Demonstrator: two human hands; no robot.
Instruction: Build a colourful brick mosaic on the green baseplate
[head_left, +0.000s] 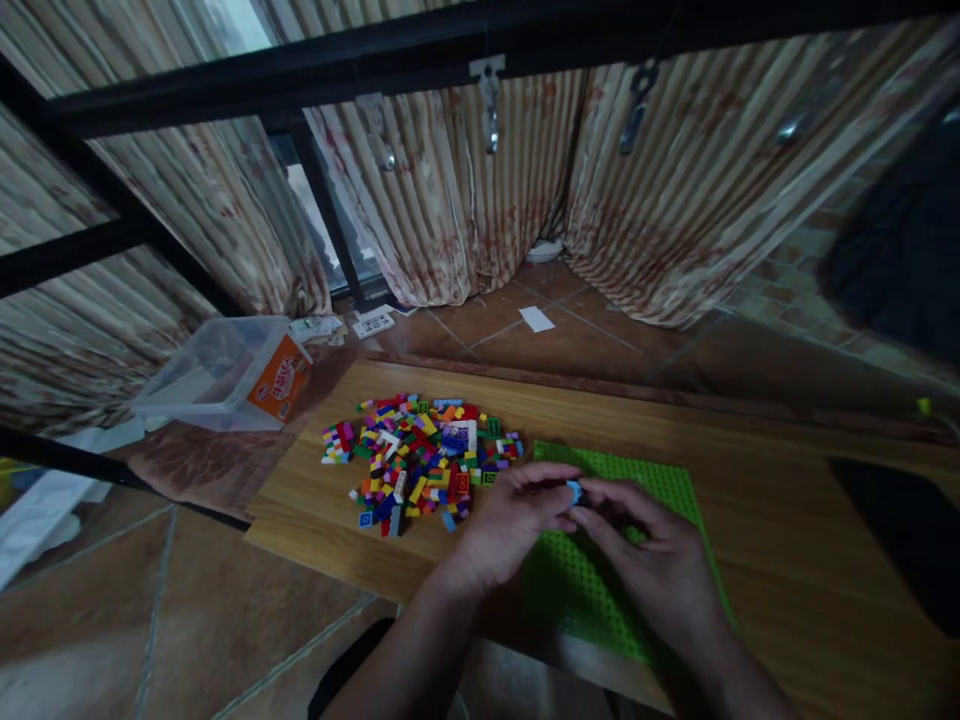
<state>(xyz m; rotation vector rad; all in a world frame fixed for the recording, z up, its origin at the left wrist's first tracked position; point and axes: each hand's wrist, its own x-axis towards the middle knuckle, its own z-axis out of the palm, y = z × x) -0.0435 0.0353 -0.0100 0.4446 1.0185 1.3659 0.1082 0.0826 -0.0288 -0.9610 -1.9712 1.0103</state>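
Observation:
Both of my hands meet over a green studded baseplate [600, 580] on the wooden table. A small light-blue toy brick [574, 492] is pinched between them. My left hand [517, 515] grips it from the left with thumb and fingers. From the other side, my right hand [652, 540] closes its fingertips on the same brick. Much of the brick is covered by the fingers, so its full shape does not show. Left of the baseplate lies a loose pile of multicoloured bricks [420, 450], close to my left wrist.
A clear plastic box [217, 370] with an orange label stands beyond the table's left end. A dark flat object [900, 530] rests at the right of the wooden table [780, 520]. Curtains [465, 200] hang behind, and a white card [536, 319] lies on the tiled floor.

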